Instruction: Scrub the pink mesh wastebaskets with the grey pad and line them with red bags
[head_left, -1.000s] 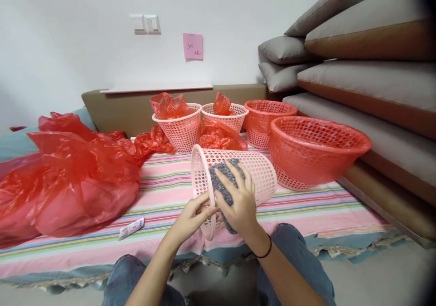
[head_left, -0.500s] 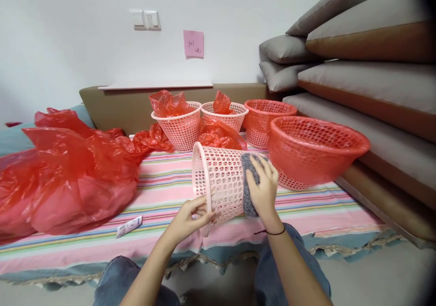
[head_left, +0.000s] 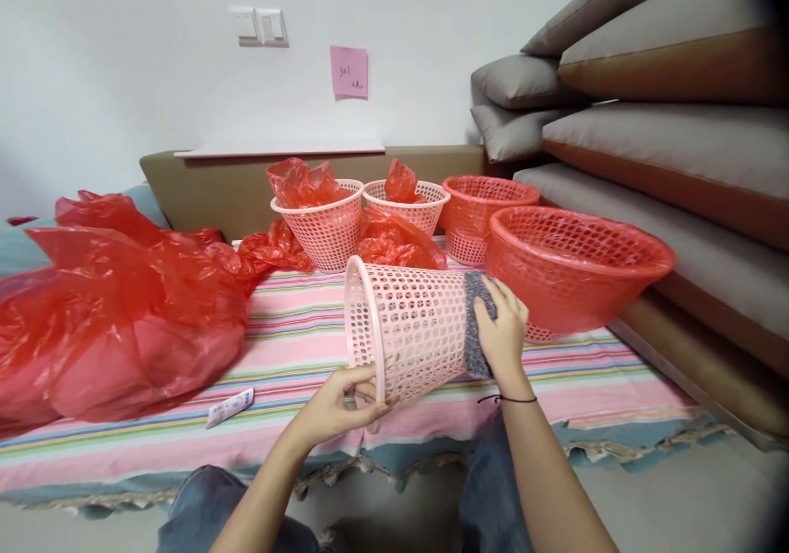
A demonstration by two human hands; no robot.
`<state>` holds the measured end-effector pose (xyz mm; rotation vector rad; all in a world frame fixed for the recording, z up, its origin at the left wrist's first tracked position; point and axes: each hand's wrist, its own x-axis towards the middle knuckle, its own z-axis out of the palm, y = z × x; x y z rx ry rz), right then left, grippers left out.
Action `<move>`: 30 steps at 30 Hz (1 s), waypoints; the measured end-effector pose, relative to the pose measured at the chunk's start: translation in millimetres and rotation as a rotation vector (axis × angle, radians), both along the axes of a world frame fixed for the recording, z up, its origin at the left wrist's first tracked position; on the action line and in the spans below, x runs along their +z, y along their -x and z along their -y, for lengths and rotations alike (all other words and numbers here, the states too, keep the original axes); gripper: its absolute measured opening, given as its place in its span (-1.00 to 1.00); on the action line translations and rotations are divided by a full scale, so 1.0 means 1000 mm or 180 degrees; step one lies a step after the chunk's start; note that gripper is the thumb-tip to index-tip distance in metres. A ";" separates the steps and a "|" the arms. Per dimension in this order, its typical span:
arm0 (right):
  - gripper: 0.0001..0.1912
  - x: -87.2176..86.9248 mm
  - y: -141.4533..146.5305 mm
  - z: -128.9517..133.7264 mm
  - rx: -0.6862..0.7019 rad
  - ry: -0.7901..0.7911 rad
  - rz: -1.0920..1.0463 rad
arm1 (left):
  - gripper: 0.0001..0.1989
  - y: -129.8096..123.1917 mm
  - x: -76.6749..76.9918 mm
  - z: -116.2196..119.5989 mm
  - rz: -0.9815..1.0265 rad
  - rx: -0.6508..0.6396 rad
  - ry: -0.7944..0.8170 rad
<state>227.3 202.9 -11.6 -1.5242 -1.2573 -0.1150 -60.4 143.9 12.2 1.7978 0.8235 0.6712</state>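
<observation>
A pale pink perforated plastic wastebasket [head_left: 425, 323] lies on its side above the striped cloth, its open mouth facing left. My left hand [head_left: 348, 401] pinches the basket's rim at the lower front, thumb outside and some fingers inside. A grey cloth [head_left: 473, 331] is pressed against the basket near its base by my right hand [head_left: 502, 323], whose fingers curve over the cloth. Part of the base is hidden behind that hand. Close behind stands a wastebasket [head_left: 573, 265] lined with a red plastic bag.
Two pink wastebaskets [head_left: 326, 237] with red bags inside stand at the back, beside another bag-lined basket [head_left: 465, 216]. Large red plastic bags [head_left: 136, 315] fill the left side. A small white packet [head_left: 230, 408] lies on the striped cloth [head_left: 296, 372]. Grey-brown cushions [head_left: 666, 142] are stacked at right.
My right hand and the grey cloth have slid right along the basket, toward its base. My left hand keeps its hold on the rim.
</observation>
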 end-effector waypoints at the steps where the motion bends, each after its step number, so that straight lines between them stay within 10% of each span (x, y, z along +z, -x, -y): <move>1: -0.53 -0.005 -0.009 -0.003 -0.0067 0.0016 -0.0079 | -0.75 0.001 0.000 -0.001 -0.0021 -0.0022 -0.0010; 9: -0.50 -0.013 -0.011 0.002 -0.0174 -0.0021 -0.0121 | -0.26 -0.004 -0.006 -0.012 0.1160 0.0326 0.0449; 15: -0.55 -0.003 0.012 0.011 -0.0158 -0.0108 -0.0008 | -0.27 -0.015 -0.003 -0.011 0.1345 0.0177 0.0690; 24: -0.55 0.037 0.111 0.063 0.1072 -0.0450 0.0795 | -0.38 -0.023 -0.001 -0.013 0.1255 0.0076 0.0636; 30: -0.57 0.031 0.079 0.044 0.0936 -0.0290 0.0649 | -0.55 -0.023 0.005 -0.002 0.0739 0.0202 0.0289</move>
